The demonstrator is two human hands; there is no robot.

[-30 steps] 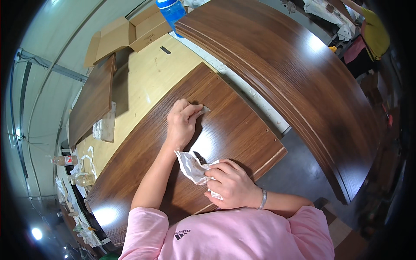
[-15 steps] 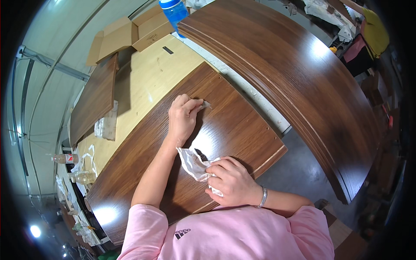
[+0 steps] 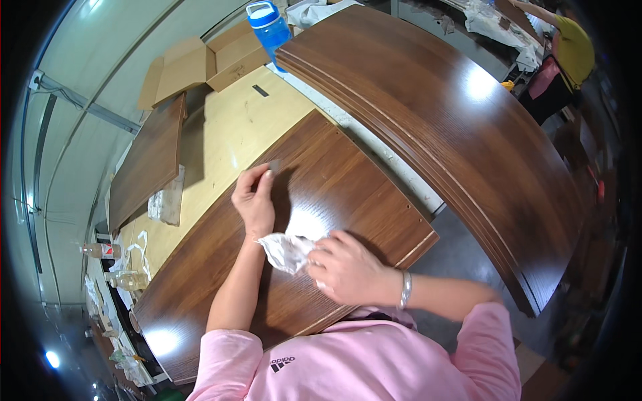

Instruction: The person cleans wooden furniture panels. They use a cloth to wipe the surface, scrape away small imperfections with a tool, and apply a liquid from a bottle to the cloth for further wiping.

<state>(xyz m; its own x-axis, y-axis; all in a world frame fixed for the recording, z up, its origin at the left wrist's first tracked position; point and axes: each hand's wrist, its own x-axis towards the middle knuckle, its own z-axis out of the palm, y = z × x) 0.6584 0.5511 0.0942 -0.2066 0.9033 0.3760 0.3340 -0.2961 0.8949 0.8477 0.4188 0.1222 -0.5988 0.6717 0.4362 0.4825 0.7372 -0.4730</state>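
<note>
A dark brown wood-grain panel (image 3: 374, 207) lies in front of me on a pale board. Above its left part, my left hand (image 3: 255, 199) pinches a small, thin greyish scraper-like piece (image 3: 273, 164) between thumb and fingertips. My right hand (image 3: 351, 269), with a silver bangle at its wrist, grips a crumpled white cloth (image 3: 286, 252) over the near middle of the panel. The cloth hangs out toward my left forearm. Some of the right fingers are slightly blurred. Small holes dot the panel's right end, which has a light groove near its edge.
A stack of brown panels (image 3: 428, 100) stands at the right. Behind are a blue bottle (image 3: 269, 33) and an open cardboard box (image 3: 180, 67). A smaller panel (image 3: 150, 160) leans at the left, near plastic bottles (image 3: 100, 250). A person (image 3: 568, 53) works far right.
My left hand has lifted off the panel's surface and moved left and nearer with the thin piece. My right hand has shifted slightly left with the cloth.
</note>
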